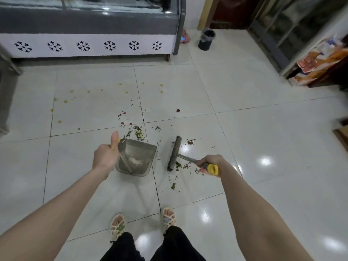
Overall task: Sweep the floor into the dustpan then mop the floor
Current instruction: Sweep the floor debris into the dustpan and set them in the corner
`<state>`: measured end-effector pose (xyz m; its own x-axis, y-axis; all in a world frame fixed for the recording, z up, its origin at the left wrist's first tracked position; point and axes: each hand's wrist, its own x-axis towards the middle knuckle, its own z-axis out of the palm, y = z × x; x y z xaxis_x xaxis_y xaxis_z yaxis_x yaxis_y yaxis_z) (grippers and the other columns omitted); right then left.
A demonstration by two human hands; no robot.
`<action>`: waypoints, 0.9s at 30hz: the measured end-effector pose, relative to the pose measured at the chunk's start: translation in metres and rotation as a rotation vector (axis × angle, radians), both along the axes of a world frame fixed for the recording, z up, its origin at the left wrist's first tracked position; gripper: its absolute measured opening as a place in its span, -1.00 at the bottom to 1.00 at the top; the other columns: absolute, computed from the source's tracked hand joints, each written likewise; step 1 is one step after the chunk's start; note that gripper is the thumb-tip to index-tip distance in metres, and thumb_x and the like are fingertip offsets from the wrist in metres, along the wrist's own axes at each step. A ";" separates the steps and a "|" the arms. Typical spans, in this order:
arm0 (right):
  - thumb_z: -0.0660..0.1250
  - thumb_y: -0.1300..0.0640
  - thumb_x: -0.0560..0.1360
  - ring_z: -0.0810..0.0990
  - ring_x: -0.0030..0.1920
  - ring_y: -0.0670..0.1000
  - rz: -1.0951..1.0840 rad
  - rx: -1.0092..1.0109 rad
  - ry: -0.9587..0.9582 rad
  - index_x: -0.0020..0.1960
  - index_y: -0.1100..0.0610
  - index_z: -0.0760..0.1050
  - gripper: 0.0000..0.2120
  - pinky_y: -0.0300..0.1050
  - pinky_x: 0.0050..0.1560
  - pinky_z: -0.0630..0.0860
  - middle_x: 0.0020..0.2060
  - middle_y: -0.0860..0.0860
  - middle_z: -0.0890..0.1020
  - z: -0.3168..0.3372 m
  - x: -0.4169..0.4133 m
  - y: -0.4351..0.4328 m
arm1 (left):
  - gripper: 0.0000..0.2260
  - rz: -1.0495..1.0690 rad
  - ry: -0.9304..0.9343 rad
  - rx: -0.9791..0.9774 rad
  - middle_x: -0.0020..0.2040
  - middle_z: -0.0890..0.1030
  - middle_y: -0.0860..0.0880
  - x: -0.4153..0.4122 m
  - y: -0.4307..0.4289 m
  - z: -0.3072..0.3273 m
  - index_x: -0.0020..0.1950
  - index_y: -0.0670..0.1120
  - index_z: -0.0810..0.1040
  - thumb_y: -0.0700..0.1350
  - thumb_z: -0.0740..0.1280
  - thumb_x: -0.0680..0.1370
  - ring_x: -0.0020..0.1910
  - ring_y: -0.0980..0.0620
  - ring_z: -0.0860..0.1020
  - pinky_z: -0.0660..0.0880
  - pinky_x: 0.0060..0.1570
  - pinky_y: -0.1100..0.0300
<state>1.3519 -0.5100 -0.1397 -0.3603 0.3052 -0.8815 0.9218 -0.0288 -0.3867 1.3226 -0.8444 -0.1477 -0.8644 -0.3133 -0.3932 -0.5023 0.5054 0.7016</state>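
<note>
Left hand gripping dustpan, right hand gripping broom

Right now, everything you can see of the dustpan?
The dustpan is a grey, plastic-looking scoop resting on the white tile floor, with a long grey handle tipped in yellow. The left hand grips the handle's top, thumb up. A whitish clump lies inside. Green litter sits just past its far edge; the broom head stands to its right, apart.

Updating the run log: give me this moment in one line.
phase: sweeping | left hand grips dustpan | right hand grips broom | debris on floor around both
</note>
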 end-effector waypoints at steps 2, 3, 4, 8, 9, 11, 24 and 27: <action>0.44 0.43 0.36 0.55 -0.47 0.09 -0.057 0.006 -0.012 -0.21 0.38 0.52 -0.91 -0.21 -0.63 0.49 -0.35 0.20 0.55 0.000 0.019 -0.015 | -0.16 -0.079 -0.013 0.011 -0.41 0.51 -0.16 -0.004 -0.010 0.003 -0.41 -0.18 0.42 0.60 -0.15 0.25 -0.41 -0.12 0.47 0.43 -0.30 0.06; 0.43 0.42 0.38 0.56 -0.44 0.08 -0.078 0.004 -0.020 -0.19 0.36 0.52 -0.92 -0.22 -0.65 0.48 -0.35 0.18 0.54 0.000 0.026 -0.020 | -0.15 -0.116 -0.020 0.012 -0.42 0.51 -0.16 -0.005 -0.014 0.004 -0.39 -0.17 0.42 0.61 -0.15 0.24 -0.42 -0.11 0.47 0.43 -0.31 0.07; 0.41 0.40 0.41 0.56 -0.45 0.06 -0.101 -0.006 -0.035 -0.18 0.35 0.51 -0.93 -0.24 -0.66 0.46 -0.36 0.16 0.52 0.000 0.035 -0.028 | -0.14 -0.153 -0.025 0.015 -0.43 0.51 -0.15 -0.005 -0.019 0.006 -0.39 -0.16 0.43 0.62 -0.17 0.22 -0.44 -0.11 0.47 0.43 -0.31 0.08; 0.30 0.34 0.50 0.50 -0.61 -0.02 -0.183 -0.075 -0.109 -0.17 0.29 0.42 -0.91 -0.29 -0.68 0.43 -0.38 0.12 0.46 0.001 0.067 -0.051 | -0.15 -0.264 -0.026 0.002 -0.44 0.49 -0.14 -0.009 -0.037 0.007 -0.38 -0.16 0.43 0.61 -0.18 0.28 -0.44 -0.09 0.44 0.37 -0.33 0.11; 0.29 0.33 0.50 0.49 -0.60 -0.03 -0.200 -0.081 -0.121 -0.17 0.28 0.41 -0.91 -0.30 -0.67 0.43 -0.39 0.11 0.45 0.001 0.074 -0.055 | -0.17 -0.278 -0.030 -0.006 -0.44 0.49 -0.14 -0.009 -0.041 0.006 -0.38 -0.16 0.42 0.59 -0.17 0.31 -0.45 -0.08 0.44 0.37 -0.34 0.12; 0.28 0.33 0.50 0.47 -0.60 -0.03 -0.247 -0.087 -0.138 -0.14 0.27 0.40 -0.93 -0.30 -0.65 0.44 -0.42 0.10 0.45 0.001 0.089 -0.062 | -0.19 -0.305 -0.041 -0.014 -0.44 0.49 -0.15 -0.007 -0.048 0.005 -0.39 -0.16 0.40 0.57 -0.15 0.34 -0.46 -0.08 0.45 0.38 -0.35 0.12; 0.20 0.42 0.50 0.43 -0.41 0.03 -0.458 -0.176 -0.060 -0.17 0.24 0.32 -0.86 -0.29 -0.60 0.46 -0.32 0.12 0.42 -0.037 0.096 -0.124 | -0.23 -0.288 -0.072 -0.005 -0.43 0.48 -0.15 -0.011 -0.083 -0.012 -0.45 -0.17 0.39 0.51 -0.10 0.41 -0.40 -0.12 0.45 0.41 -0.29 0.08; 0.20 0.42 0.48 0.45 -0.31 0.08 -0.428 -0.175 -0.016 -0.19 0.26 0.36 -0.88 -0.16 -0.45 0.46 -0.24 0.17 0.44 -0.052 0.082 -0.146 | -0.23 -0.295 -0.064 -0.015 -0.44 0.48 -0.15 -0.012 -0.086 -0.015 -0.46 -0.17 0.38 0.50 -0.11 0.43 -0.41 -0.12 0.46 0.43 -0.27 0.07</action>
